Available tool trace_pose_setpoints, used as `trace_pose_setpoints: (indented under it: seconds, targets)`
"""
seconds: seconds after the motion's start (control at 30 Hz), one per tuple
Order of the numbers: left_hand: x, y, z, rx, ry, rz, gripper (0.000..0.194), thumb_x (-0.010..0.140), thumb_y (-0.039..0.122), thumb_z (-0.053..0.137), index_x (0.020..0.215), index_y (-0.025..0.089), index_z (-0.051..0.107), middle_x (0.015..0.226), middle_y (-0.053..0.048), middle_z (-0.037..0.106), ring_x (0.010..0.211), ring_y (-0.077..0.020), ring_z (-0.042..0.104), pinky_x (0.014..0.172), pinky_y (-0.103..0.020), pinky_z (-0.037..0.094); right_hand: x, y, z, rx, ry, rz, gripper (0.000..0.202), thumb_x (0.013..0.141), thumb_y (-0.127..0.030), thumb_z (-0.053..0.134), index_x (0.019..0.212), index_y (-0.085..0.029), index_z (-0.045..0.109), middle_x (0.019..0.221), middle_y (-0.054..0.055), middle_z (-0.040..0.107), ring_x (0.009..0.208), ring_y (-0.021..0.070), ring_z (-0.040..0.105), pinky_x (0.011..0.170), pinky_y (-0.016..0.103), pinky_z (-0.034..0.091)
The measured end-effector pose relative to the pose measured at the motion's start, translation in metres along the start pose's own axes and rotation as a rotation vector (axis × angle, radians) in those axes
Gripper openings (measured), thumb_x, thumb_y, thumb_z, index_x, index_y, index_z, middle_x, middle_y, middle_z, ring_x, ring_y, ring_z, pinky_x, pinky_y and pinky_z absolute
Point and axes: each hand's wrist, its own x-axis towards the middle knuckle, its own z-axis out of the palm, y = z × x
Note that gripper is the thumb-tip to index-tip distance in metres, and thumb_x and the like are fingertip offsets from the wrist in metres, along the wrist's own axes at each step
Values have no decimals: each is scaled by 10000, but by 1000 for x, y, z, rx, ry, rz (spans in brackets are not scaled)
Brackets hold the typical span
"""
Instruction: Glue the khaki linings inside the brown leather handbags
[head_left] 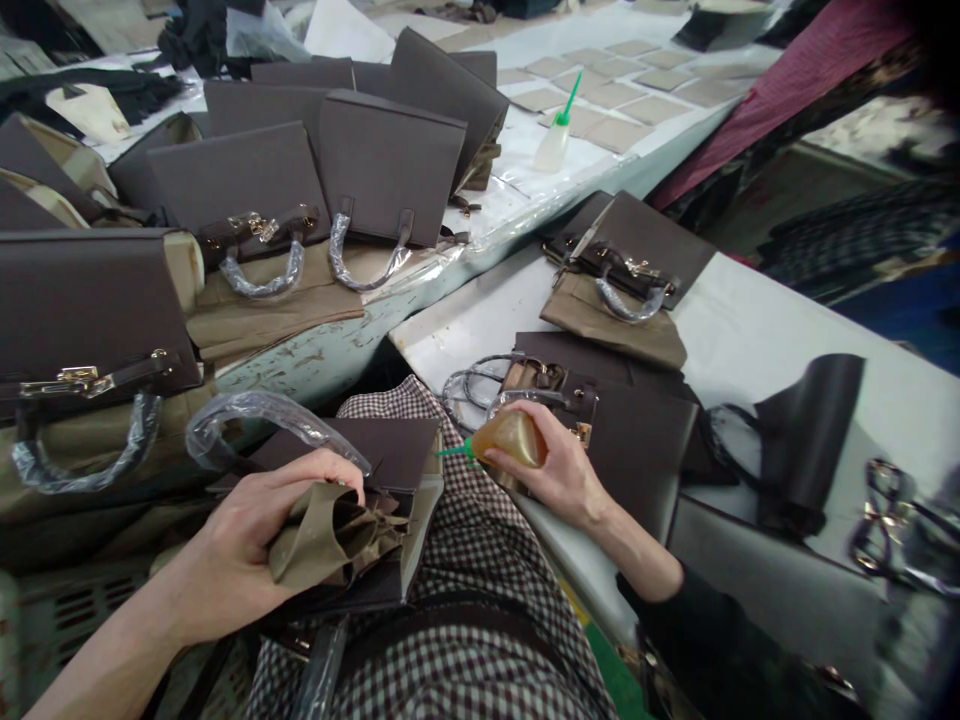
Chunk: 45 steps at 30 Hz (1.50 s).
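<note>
On my lap lies a dark brown handbag with a plastic-wrapped handle. My left hand is closed on the bag's olive lining, which is bunched and pulled out at the opening. In my right hand is a squeeze bottle of amber liquid, tipped sideways. Its thin green nozzle points left, close to the bag's pale side edge. I cannot tell whether the nozzle tip touches that edge. A checked apron is under the bag.
Several similar handbags line the left table. Another squeeze bottle stands upright near flat beige pieces. At right, a white table holds more handbags and a curved dark panel. A plastic crate sits lower left.
</note>
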Motion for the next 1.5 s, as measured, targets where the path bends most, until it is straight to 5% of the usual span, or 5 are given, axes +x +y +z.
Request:
trace_pose_setpoints:
  seconds: [0.2,0.5,0.83,1.1,1.5]
  targets:
    - [-3,5,7,17,-20,28,139,927,180,726,1002,193,610,992,-33,694,887,-130,704,818,-192,549,-6,3,5,-24,11,-63,501,878,-481,775,1260,-239,560,1231,128,701,1105,329,697,968,483,562]
    - [-26,6,15,-33,-57,-26,155,949,138,689,995,212,561,994,-25,665,883,-131,670,803,-217,523,-18,-19,-5,132,20,315,554,774,-542,785,1181,-210,607,1020,78,742,893,304,705,828,447,564]
    - [-45,7,22,25,-41,-3,147,959,124,630,1022,227,546,1011,-22,673,905,-140,690,830,-222,531,-24,-31,4,134,-45,324,485,742,-466,780,1125,-215,620,1058,88,718,937,307,669,902,475,512]
    - [-58,3,34,39,-82,5,204,943,92,630,1062,220,525,1017,-54,671,900,-163,683,807,-258,529,-20,-22,-6,321,-179,532,418,813,-517,747,1049,-190,635,741,-6,650,503,162,560,430,293,466]
    - [-52,5,33,30,-113,20,175,945,105,612,1048,217,525,1007,-56,669,876,-165,680,786,-258,519,-28,-20,2,481,-164,593,428,799,-503,794,1014,-166,643,766,-8,650,515,133,562,402,253,478]
